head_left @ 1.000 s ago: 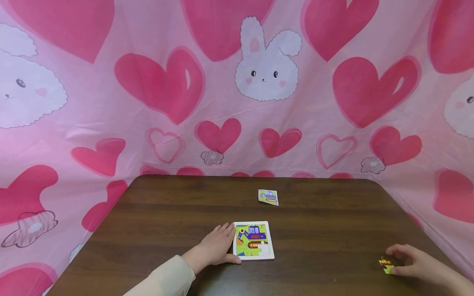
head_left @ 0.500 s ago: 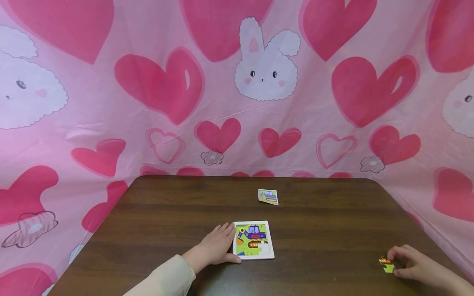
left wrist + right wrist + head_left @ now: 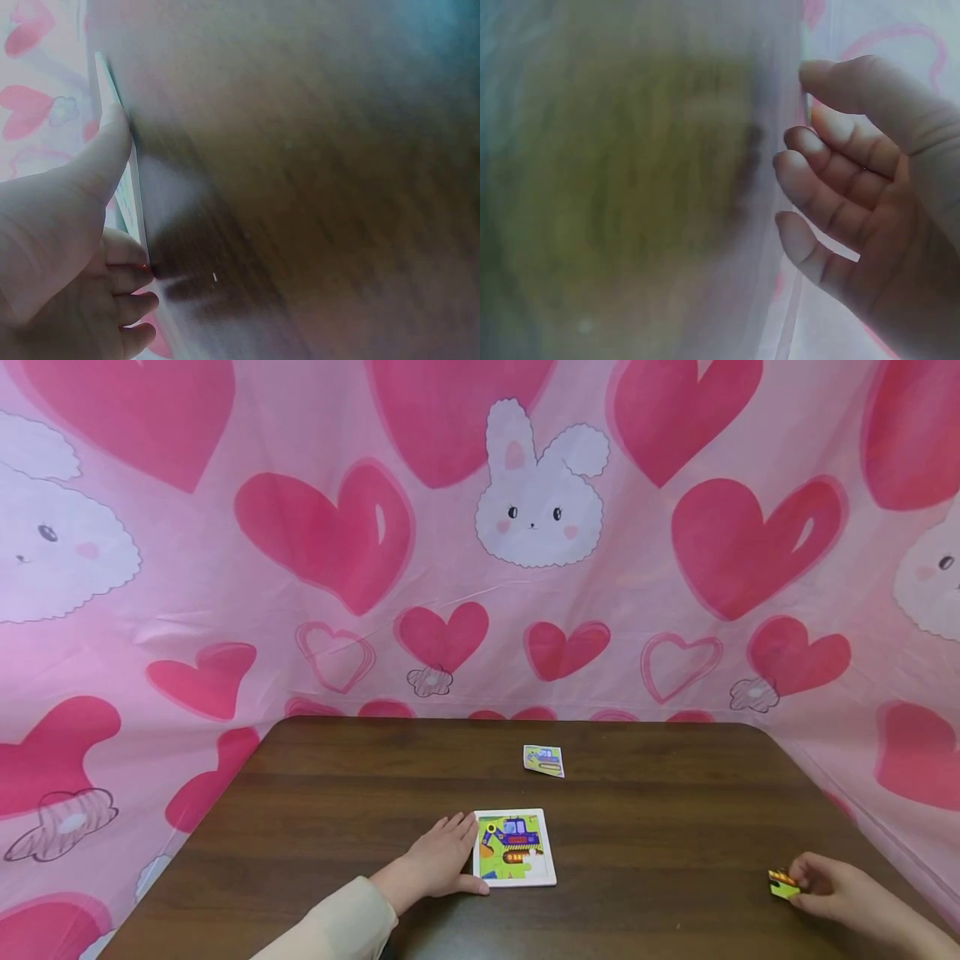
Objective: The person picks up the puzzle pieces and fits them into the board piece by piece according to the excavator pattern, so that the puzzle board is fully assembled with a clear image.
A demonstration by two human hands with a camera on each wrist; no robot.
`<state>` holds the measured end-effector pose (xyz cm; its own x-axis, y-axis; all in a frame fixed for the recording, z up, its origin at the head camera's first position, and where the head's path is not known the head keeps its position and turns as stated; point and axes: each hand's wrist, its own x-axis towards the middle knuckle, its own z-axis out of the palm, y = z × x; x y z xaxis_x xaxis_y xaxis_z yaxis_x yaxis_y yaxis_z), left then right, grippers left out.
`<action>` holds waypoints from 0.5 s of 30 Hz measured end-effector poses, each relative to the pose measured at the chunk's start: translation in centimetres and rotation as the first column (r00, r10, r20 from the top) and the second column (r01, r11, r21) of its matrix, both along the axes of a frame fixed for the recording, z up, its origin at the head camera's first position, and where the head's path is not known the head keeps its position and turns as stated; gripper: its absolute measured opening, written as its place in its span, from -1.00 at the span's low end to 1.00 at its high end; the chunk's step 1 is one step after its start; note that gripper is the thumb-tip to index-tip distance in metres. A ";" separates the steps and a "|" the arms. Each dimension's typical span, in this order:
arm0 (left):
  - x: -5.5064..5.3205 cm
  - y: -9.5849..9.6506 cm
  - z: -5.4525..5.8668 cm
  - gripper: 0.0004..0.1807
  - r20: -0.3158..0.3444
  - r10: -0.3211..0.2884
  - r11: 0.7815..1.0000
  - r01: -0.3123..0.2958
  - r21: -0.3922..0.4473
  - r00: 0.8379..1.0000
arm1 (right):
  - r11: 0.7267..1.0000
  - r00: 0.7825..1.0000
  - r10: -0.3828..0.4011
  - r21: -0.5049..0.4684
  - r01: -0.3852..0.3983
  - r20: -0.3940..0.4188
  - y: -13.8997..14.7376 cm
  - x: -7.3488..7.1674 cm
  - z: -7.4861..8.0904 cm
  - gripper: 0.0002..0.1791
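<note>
A square jigsaw puzzle (image 3: 512, 847) in a white frame lies on the brown table, its picture a purple excavator on green. Bare white shows at its lower right corner. My left hand (image 3: 438, 860) rests against the puzzle's left side, fingers along the edge and thumb at the near left corner. Seen from the left wrist, the thumb lies along the frame's thin edge (image 3: 136, 191). Far to the right, my right hand (image 3: 840, 893) pinches a yellow-green and red puzzle piece (image 3: 782, 887) between thumb and fingers. The right wrist view shows that piece (image 3: 807, 109) edge-on, its other fingers loosely bent.
A small paper card (image 3: 543, 761) with a similar excavator picture lies beyond the puzzle, one edge slightly raised. The brown table (image 3: 360, 777) has rounded far corners. A pink cloth (image 3: 450, 568) with hearts and rabbits hangs behind it and at both sides.
My right hand has closed its pinch on the puzzle piece and tilted it a little, shifting it slightly up in the view. The left hand and the framed puzzle have stayed put.
</note>
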<state>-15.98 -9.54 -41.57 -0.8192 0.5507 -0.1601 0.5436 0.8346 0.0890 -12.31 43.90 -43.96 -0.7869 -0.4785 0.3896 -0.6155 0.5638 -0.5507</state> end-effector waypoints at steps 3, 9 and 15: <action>0.0 0.0 0.0 -0.02 0.000 0.001 1.000 -0.001 0.002 1.000 | 0.997 0.996 -0.072 0.007 0.072 -0.044 -0.7 -0.2 0.6 -0.53; 0.1 0.0 0.1 -0.01 -0.012 -0.004 1.000 0.004 -0.001 1.000 | 0.979 0.980 -0.193 0.066 0.195 -0.042 -2.9 -1.1 2.3 -0.63; 0.0 0.0 0.0 -0.01 -0.019 -0.007 1.000 0.007 -0.004 1.000 | 0.970 0.974 -0.218 0.093 0.224 -0.066 -6.1 -2.7 3.9 -0.68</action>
<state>-15.94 -9.55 -41.57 -0.8181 0.5560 -0.1468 0.5511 0.8310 0.0755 -14.98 37.84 -40.09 -0.8563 -0.3337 0.3941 -0.4971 0.7394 -0.4541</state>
